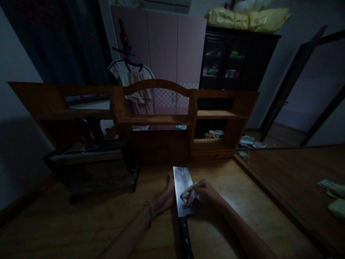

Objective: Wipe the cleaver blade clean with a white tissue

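A cleaver (179, 182) with a broad metal blade and a black riveted handle (185, 235) is in front of me, its handle toward me. My left hand (165, 197) supports the blade at its left edge, thumb up, with the other fingers largely hidden behind the metal. A bracelet (150, 209) circles that wrist. My right hand (206, 190) pinches a crumpled white tissue or cloth (190, 196) and presses it against the blade's face. Dark smudges show near the blade's far end.
The wooden tabletop (151, 230) has a shelf unit (159, 119) along its back. A dark, glass-like box (99, 172) stands on the left. Beyond the table's right rim (272, 194) lies a wooden surface (291, 172) with pale green items (336, 208).
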Tool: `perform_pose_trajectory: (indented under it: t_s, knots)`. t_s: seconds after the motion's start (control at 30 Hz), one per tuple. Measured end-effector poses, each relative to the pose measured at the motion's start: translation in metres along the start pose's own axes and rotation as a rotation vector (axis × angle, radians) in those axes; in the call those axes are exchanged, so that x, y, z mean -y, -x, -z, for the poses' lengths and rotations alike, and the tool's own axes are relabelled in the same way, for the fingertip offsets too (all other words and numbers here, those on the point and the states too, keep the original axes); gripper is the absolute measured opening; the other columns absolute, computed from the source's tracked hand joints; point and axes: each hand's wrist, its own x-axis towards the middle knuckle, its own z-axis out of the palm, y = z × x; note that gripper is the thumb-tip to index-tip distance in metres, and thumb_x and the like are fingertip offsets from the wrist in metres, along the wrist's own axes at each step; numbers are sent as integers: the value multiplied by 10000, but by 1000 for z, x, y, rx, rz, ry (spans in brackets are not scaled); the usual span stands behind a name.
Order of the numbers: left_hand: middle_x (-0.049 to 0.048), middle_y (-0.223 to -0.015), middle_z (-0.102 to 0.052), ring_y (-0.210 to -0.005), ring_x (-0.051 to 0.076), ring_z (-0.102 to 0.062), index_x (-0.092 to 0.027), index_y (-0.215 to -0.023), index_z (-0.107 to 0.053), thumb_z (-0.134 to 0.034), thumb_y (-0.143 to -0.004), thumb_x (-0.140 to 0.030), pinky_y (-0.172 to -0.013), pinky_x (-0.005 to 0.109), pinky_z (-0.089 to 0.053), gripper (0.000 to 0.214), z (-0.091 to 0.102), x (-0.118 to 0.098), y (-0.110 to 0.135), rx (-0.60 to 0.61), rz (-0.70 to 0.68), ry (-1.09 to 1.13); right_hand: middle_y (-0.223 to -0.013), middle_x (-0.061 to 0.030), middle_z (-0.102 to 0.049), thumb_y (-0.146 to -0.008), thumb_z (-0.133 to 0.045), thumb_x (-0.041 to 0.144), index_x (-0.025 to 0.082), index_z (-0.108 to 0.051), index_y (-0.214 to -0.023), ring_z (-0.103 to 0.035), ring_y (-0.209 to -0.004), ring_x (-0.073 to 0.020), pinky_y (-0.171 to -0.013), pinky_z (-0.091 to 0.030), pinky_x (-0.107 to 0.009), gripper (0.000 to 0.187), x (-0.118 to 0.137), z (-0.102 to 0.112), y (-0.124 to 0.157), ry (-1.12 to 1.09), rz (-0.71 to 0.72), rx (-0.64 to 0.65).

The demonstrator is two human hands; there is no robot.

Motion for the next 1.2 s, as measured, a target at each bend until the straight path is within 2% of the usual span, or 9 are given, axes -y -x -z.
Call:
perform_pose_trajectory:
  t_s: [0.13,0.4,0.53,0.7,0.8,0.9,1.03,1.13,1.2]
  knots:
    - [147,-1028,-688,-1019,311,-609,-119,-1196,-603,-221,-891,-707,-991,445,-377,764,-1,1,-1,-25,-40,-7,-446,-4,-586,-719,-537,295,156,-653,-482,-541,-474,-149,-512,-401,-244,298,-4,2,1,-43,-95,-17]
    - [155,-1161,-655,-1129,311,-577,-124,-1315,-519,-310,-879,-706,-1057,450,-337,757,7,2,0,-103,-2,42,-414,71,-321,-676,-562,233,176,-416,-410,-261,-420,-67,-447,-153,-219,309,-14,7,-1,-12,-84,-71]
    - [181,-1177,-651,-1188,335,-545,-70,-1281,-557,-325,-910,-654,-1064,419,-346,730,0,-1,0,-78,-3,46,-456,57,-379,-745,-530,305,193,-442,-480,-341,-443,-97,-458,-243,-223,301,-11,13,-3,-47,-68,-229]
    - [187,-1280,-603,-1234,321,-524,-80,-1355,-508,-331,-925,-627,-1088,409,-339,718,-4,-4,0,-58,-1,74,-726,6,-574,-826,-481,348,195,-574,-727,-496,-686,-157,-639,-387,-243,204,1,33,-2,-104,87,-544]
    - [178,-1250,-622,-1225,334,-529,-70,-1352,-513,-321,-937,-609,-1068,400,-361,707,-5,-5,1,-72,-12,61,-845,-22,-631,-829,-505,327,191,-625,-794,-540,-781,-185,-700,-409,-261,185,1,35,-4,-89,150,-611]
    - [160,-1226,-639,-1225,347,-524,-85,-1377,-489,-304,-946,-600,-1058,410,-367,697,-7,-5,0,-78,-15,61,-875,-22,-658,-860,-513,356,194,-656,-857,-574,-778,-189,-695,-433,-268,216,-4,22,-8,-109,105,-519]
    - [176,-1246,-626,-1217,340,-534,-81,-1384,-476,-341,-930,-613,-1077,421,-347,712,-4,-2,-2,-70,-38,83,-1061,-61,-705,-883,-531,371,208,-682,-1046,-648,-947,-235,-847,-493,-345,275,-9,-1,-10,-76,125,-232]
    - [189,-1261,-614,-1230,314,-533,-78,-1365,-496,-319,-911,-653,-1109,409,-309,754,-2,-1,-2,-37,-44,126,-1341,-76,-598,-897,-549,344,245,-652,-1203,-524,-1263,-274,-1076,-370,-449,338,-6,-11,-7,171,241,-29]
    - [181,-1270,-611,-1231,305,-537,-103,-1370,-497,-288,-901,-678,-1121,423,-288,770,-3,-2,-2,-29,-20,139,-1455,-65,-486,-923,-524,343,270,-620,-1265,-375,-1389,-266,-1144,-270,-478,363,-4,-13,-5,327,286,-2]
